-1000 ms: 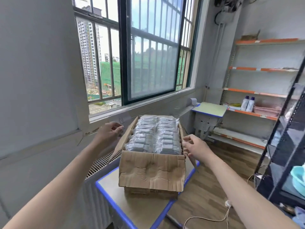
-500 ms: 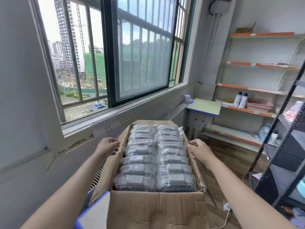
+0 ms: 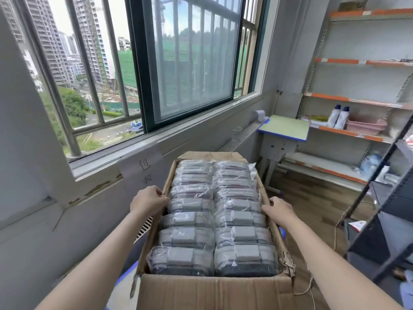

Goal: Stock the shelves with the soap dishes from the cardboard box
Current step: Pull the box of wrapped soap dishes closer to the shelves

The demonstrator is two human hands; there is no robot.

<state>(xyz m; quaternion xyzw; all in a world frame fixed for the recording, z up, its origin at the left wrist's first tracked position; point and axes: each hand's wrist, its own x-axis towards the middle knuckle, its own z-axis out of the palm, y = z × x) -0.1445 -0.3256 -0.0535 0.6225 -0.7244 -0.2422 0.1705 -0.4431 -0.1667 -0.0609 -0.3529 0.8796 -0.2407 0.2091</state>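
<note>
Big cardboard box (image 3: 214,291) low in the middle, gripped at both side walls. Looks heavy. Left hand (image 3: 148,200), right hand (image 3: 279,210): fingers curled over the rims. Wrapped soap dishes (image 3: 212,220) inside, slippery; best pinched by the ends.

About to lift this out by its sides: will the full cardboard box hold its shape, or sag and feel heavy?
Probably heavy: the cardboard box is packed to the rim with two rows of wrapped soap dishes. Its right wall looks torn and crumpled near the front, so it may flex there. The left hand and right hand grip only the top edges; supporting underneath seems safer.
</note>
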